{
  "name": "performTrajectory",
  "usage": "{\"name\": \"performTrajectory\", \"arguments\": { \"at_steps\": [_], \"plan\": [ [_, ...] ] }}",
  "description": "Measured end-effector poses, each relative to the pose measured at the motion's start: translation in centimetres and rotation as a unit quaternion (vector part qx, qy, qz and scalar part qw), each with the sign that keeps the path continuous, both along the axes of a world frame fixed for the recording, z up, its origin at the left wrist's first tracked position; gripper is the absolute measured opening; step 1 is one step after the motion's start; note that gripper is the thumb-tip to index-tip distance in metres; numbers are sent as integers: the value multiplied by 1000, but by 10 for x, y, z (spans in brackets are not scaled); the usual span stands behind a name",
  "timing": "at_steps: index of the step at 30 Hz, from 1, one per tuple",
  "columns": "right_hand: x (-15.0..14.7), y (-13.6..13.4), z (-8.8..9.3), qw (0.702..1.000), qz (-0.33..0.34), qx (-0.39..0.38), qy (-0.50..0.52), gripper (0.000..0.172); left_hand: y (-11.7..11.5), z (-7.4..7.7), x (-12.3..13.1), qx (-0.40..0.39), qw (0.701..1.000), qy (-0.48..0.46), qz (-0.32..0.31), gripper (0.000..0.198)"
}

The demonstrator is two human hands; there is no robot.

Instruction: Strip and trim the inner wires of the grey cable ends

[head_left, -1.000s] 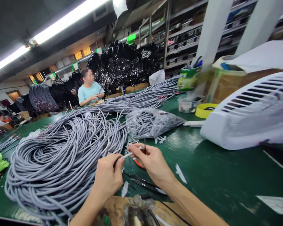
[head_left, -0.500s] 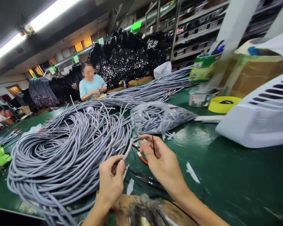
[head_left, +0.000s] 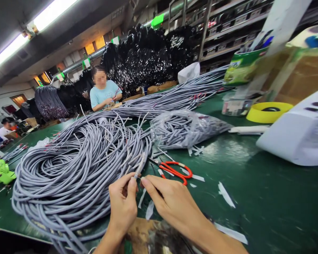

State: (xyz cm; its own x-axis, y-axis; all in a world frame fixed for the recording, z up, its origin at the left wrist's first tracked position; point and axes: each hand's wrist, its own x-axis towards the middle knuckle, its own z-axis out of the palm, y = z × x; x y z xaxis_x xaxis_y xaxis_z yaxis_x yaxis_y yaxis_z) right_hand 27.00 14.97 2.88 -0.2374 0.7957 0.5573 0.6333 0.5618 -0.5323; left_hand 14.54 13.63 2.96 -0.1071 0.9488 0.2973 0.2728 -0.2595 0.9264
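My left hand point(head_left: 123, 201) pinches a grey cable by its end point(head_left: 141, 165), where a pale, braided-looking stretch sticks up past the fingertips. Close against it on the right is my right hand point(head_left: 172, 199), its thumb and forefinger pressed together beside the cable; a thin strand seems to show at the fingertips, but what they grip is too small to name. Beyond the right hand lie red-handled scissors point(head_left: 178, 171) on the green table point(head_left: 281, 204). To the left spreads a big coil of grey cables point(head_left: 42, 183), with several stripped ends pointing toward my hands.
A clear plastic bag point(head_left: 188, 128) of short grey pieces lies behind the scissors. White scraps point(head_left: 226, 194) dot the table. At right are a yellow ring point(head_left: 269, 112), a white slotted housing point(head_left: 296, 137) and a cardboard box point(head_left: 299, 77). A co-worker point(head_left: 104, 93) sits across the table.
My right hand has moved left and down to the cable end, and the dark thin piece it held no longer shows. The scissors have come into plain sight. The view has shifted slightly.
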Motion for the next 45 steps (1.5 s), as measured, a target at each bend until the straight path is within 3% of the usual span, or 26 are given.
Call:
{"name": "performTrajectory", "arguments": {
  "at_steps": [8,15,21,25,28,30,35,45],
  "plan": [
    [0,2,-4,999,8,-41,22,48,0,-3,-2,27,999,44,-11,30],
    [-1,4,-4,992,40,-80,85,47,-1,0,-2,87,992,95,7,28],
    [-1,4,-1,981,79,-89,155,44,-3,0,0,110,981,156,-18,26],
    [-3,-1,-1,988,55,-10,143,40,0,-2,0,95,982,161,7,25],
    [-3,-7,-1,984,92,99,114,33,4,-4,-1,47,989,133,40,23],
    [-3,-8,-1,982,99,115,111,31,5,-4,-2,20,993,104,49,24],
    [-1,0,-5,996,-2,32,78,29,5,-1,-2,16,996,69,48,28],
    [-2,6,-7,993,25,-37,106,33,1,1,-3,14,997,69,10,29]
  ]
}}
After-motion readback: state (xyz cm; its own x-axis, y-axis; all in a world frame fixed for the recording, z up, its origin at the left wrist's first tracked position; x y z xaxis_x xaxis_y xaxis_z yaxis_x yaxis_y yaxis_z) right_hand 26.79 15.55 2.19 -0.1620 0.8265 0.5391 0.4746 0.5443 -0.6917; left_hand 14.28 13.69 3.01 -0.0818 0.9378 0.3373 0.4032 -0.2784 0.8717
